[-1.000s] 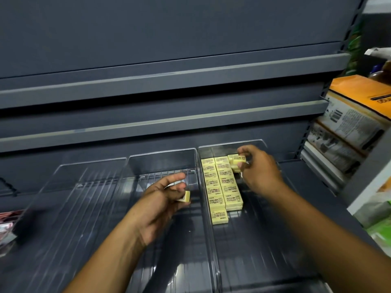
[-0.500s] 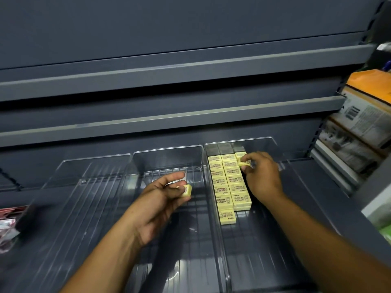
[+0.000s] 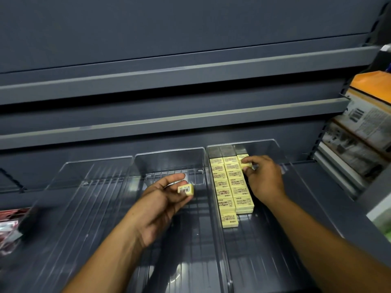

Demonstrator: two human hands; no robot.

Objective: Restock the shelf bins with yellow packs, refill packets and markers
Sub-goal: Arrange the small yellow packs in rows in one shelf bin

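Nearest the camera, two bare forearms reach over three clear plastic bins set side by side on a dark grey shelf [image 3: 317, 187]. Over the middle bin [image 3: 169, 152] the left hand [image 3: 160, 199] hovers palm-up, its thumb and curled fingertips pinching one small yellow pack [image 3: 186, 189], barcode label facing up, while the index finger sticks out straight above it. That pack is held clear of the bin floor. The left bin [image 3: 95, 166] lies beside it; blurred red packets [image 3: 8, 225] show at the far left edge.

In the right bin [image 3: 266, 142], rows of yellow packs [image 3: 230, 187] run in two columns along its left wall — the left column reaches one pack nearer to the camera than the right. Farther back, the right hand [image 3: 264, 178] rests knuckles-up with fingers bent, thumb and fingertips gripping a second yellow pack [image 3: 245, 163] at the back of a third column, just beside the rows and close to the bin's rear wall. Whether it touches the bin floor cannot be told.

Beyond — two grey shelf ledges [image 3: 169, 121] cross the backboard, and printed, orange-topped packages [image 3: 368, 121] are stacked on the neighbouring shelf to the right.
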